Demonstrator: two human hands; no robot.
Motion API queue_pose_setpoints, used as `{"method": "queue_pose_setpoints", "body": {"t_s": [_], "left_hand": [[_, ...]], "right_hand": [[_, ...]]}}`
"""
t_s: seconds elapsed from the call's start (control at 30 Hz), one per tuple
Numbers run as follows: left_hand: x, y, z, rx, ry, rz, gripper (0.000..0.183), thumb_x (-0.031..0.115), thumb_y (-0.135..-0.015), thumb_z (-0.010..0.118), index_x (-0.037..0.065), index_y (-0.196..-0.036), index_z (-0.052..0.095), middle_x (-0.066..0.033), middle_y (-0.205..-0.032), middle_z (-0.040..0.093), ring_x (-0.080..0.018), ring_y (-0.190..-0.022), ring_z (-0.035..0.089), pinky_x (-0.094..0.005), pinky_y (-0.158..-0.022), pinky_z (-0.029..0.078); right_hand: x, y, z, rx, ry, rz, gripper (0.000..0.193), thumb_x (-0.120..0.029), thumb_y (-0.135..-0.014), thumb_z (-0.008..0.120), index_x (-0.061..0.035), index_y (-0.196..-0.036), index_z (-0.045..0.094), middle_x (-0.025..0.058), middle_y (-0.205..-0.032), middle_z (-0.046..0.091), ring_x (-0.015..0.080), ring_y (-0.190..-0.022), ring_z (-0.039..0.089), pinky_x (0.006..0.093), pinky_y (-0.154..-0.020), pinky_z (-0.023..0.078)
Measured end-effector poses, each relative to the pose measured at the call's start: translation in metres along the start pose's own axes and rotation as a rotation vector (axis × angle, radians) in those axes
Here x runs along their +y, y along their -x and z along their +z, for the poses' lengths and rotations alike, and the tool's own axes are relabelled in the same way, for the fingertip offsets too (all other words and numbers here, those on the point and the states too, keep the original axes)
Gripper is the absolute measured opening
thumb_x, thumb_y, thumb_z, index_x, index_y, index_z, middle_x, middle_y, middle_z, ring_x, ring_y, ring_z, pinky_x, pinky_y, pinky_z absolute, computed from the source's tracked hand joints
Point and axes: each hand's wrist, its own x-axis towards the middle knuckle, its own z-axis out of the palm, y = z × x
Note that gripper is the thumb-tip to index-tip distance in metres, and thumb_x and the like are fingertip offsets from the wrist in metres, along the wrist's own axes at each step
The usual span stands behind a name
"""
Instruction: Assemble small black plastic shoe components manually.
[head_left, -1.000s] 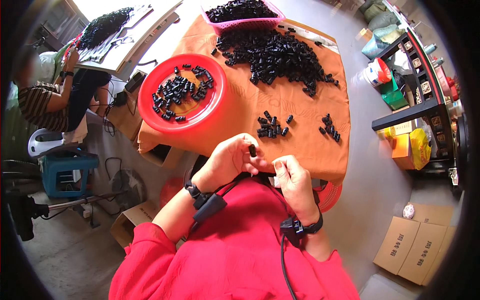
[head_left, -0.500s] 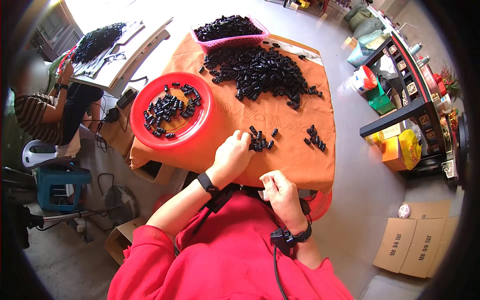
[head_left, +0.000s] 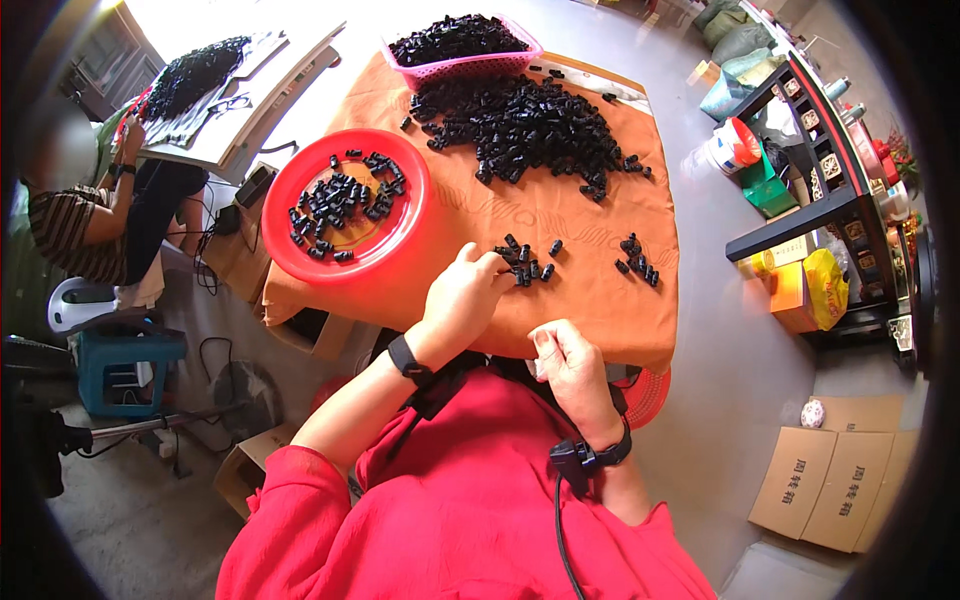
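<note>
My left hand [head_left: 465, 300] is over the orange-covered table [head_left: 590, 310], fingers bent and closed at the left edge of a small cluster of black plastic fittings [head_left: 526, 262]. Its fingertips meet the cluster, so what they grip, if anything, is hidden. At the table's near edge, my right hand [head_left: 577, 378] is closed, thumb against fingers, on a small whitish piece [head_left: 538, 369], perhaps cloth or paper. To the right lies another small group of the same fittings [head_left: 637, 260]. A red round tray [head_left: 290, 262] on the left holds many more.
A large heap of black fittings [head_left: 530, 130] covers the table's far part, before a pink basket [head_left: 460, 68] full of them. At far left a person in a striped top [head_left: 75, 235] sits at a white table [head_left: 215, 145]. A dark shelf [head_left: 800, 225] and cardboard boxes [head_left: 825, 480] stand right.
The view has shifted slightly. My left hand stays by the cluster with its fingers shifted a little. My right hand still pinches the whitish piece near the table edge.
</note>
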Motion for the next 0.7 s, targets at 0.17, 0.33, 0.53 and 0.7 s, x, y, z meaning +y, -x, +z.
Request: {"method": "queue_pose_setpoints", "body": {"t_s": [0.17,0.33,0.53,0.7], "left_hand": [[0.021,0.010,-0.043,-0.512,1.230,-0.581,0.017,0.022,-0.097,0.065,0.006,-0.100,0.063,-0.0025,-0.093,0.061,-0.0097,-0.071,0.052,-0.0212,-0.064,0.044],[0.034,0.034,-0.053,-0.579,1.777,-0.789,0.014,0.017,-0.097,0.064,0.005,-0.105,0.062,-0.0037,-0.098,0.064,-0.0096,-0.079,0.059,-0.0197,-0.066,0.049],[0.035,0.050,-0.056,-0.584,1.849,-0.866,0.012,0.015,-0.096,0.066,0.006,-0.102,0.061,-0.0056,-0.102,0.066,-0.0114,-0.087,0.063,-0.0210,-0.071,0.052],[0.032,0.058,-0.047,-0.585,1.874,-0.797,0.010,0.014,-0.095,0.067,0.007,-0.099,0.060,-0.0051,-0.106,0.066,-0.0096,-0.089,0.063,-0.0203,-0.078,0.052]], "right_hand": [[-0.010,0.001,-0.005,0.026,-0.070,0.012,0.018,-0.017,-0.105,0.052,-0.0026,-0.101,0.061,-0.0047,-0.072,0.051,0.0020,-0.061,0.045,0.0198,-0.057,0.043],[-0.029,0.007,-0.008,0.035,-0.103,0.041,0.017,-0.017,-0.104,0.053,-0.0014,-0.107,0.060,-0.0035,-0.074,0.059,0.0025,-0.064,0.053,0.0221,-0.057,0.046],[-0.037,0.013,-0.010,-0.017,-0.129,0.015,0.021,-0.013,-0.099,0.061,-0.0032,-0.118,0.060,0.0010,-0.073,0.065,0.0051,-0.062,0.058,0.0231,-0.056,0.048],[-0.033,0.015,-0.011,-0.064,0.285,-0.246,0.042,-0.006,-0.085,0.074,-0.0057,-0.125,0.060,0.0047,-0.060,0.057,0.0167,-0.052,0.060,0.0299,-0.052,0.048]]}}
